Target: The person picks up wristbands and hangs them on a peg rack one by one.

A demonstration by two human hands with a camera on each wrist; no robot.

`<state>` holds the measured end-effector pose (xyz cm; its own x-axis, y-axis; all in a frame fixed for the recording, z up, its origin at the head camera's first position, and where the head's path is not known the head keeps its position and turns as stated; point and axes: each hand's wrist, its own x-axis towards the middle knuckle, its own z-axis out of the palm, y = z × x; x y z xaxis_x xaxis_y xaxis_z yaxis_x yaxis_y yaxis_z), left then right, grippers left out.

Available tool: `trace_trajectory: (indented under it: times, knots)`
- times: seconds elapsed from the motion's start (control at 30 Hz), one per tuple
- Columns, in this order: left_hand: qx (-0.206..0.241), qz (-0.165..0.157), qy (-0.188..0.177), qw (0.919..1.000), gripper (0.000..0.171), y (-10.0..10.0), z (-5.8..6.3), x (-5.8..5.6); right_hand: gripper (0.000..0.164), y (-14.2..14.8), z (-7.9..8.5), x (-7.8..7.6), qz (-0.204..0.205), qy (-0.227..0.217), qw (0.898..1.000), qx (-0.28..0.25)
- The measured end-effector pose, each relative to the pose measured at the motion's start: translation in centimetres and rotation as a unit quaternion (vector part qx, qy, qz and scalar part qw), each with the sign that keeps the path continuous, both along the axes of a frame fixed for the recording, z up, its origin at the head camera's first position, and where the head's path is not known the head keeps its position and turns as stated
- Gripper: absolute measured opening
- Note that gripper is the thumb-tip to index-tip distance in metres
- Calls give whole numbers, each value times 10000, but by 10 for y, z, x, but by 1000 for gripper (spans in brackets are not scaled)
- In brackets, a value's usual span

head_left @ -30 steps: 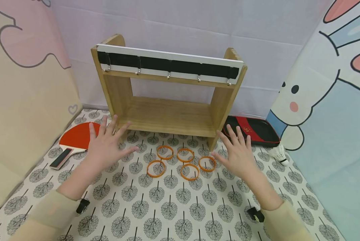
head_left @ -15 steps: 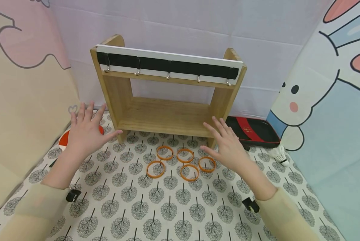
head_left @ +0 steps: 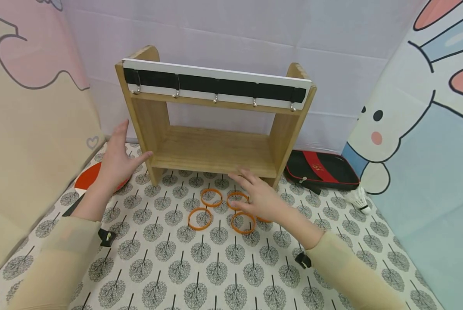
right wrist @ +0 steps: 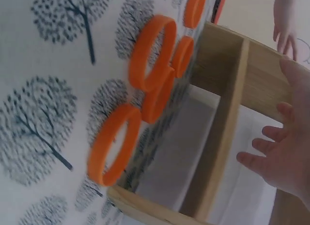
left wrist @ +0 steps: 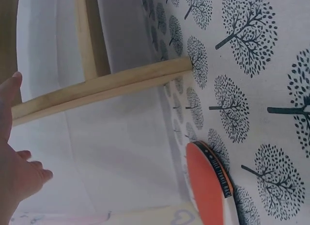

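My left hand (head_left: 118, 159) is raised at the left side panel of the wooden rack (head_left: 215, 150), thumb spread from the fingers and nothing held; its thumb overlaps the panel's edge in the head view. Above the orange rings (head_left: 200, 218) hovers my right hand (head_left: 261, 199), fingers extended and apart, covering part of the rightmost ring. Several such rings lie flat on the cloth in front of the rack; the right wrist view shows an orange ring (right wrist: 114, 145) well below that hand. A row of silver hooks (head_left: 215, 99) hangs from the black strip along the rack's top board.
A red table tennis bat (head_left: 88, 175) lies on the left, partly behind the left forearm. To the right are a black and red zip case (head_left: 321, 170) and a white shuttlecock (head_left: 357, 200). Printed cloth walls (head_left: 231, 26) stand behind and at both sides.
My right hand has moved left from beside the rack's right leg to over the rings. The left hand went left, then turned edge-on by the rack's left panel. The rings stayed put.
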<state>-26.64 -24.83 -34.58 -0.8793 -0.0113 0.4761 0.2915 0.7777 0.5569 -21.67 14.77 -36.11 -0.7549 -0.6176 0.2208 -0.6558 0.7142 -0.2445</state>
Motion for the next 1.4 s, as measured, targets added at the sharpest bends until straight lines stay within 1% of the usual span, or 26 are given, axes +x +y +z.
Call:
trace_trajectory:
  times: [0.07,0.13,0.27,0.37,0.43,0.6,0.67,0.73,0.8,0.9,0.97,1.07,1.2,1.27,1.4]
  knots:
    - [382,-131,103,9991,98,0,0,-6,75,-4,-9,-1,79,-325,9994,-66]
    - [726,-271,175,9968,96,0,0,-11,76,-7,-18,-2,216,-549,9982,-93]
    - [1360,-583,267,9886,95,0,0,-23,77,-14,-35,-5,465,-962,9942,-130]
    - [1628,-701,293,9837,94,3,2,-29,77,-19,-45,-7,628,-1125,9916,-105]
    - [1737,-751,337,9814,90,7,6,-27,76,-22,-50,-9,740,-1175,9903,-33]
    - [1700,-750,673,9803,75,20,18,-16,69,-32,-60,-17,924,-1476,9847,23]
    - [1691,-731,822,9794,71,22,19,-15,66,-37,-62,-20,982,-1550,9830,3]
    - [1718,-703,950,9780,69,22,17,-18,62,-41,-64,-24,1091,-1601,9810,-60]
    - [1748,-647,1051,9768,68,20,11,-25,59,-45,-65,-28,1201,-1556,9804,-104]
    - [1786,-499,1125,9762,67,17,2,-35,54,-50,-66,-33,1283,-1610,9785,-145]
    - [1767,-368,1140,9769,66,15,-3,-40,53,-53,-66,-35,1282,-1675,9775,-88]
    - [1705,-263,1143,9783,65,15,-5,-41,51,-56,-67,-38,1348,-1770,9749,-3]
    - [1665,-257,1140,9791,63,17,-5,-40,47,-60,-69,-42,1428,-1729,9745,93]
    - [1644,-238,1138,9795,63,17,-5,-41,44,-62,-70,-43,1378,-1762,9746,79]
    - [1617,-172,1134,9802,64,16,-5,-41,36,-66,-72,-44,1232,-2011,9718,-35]
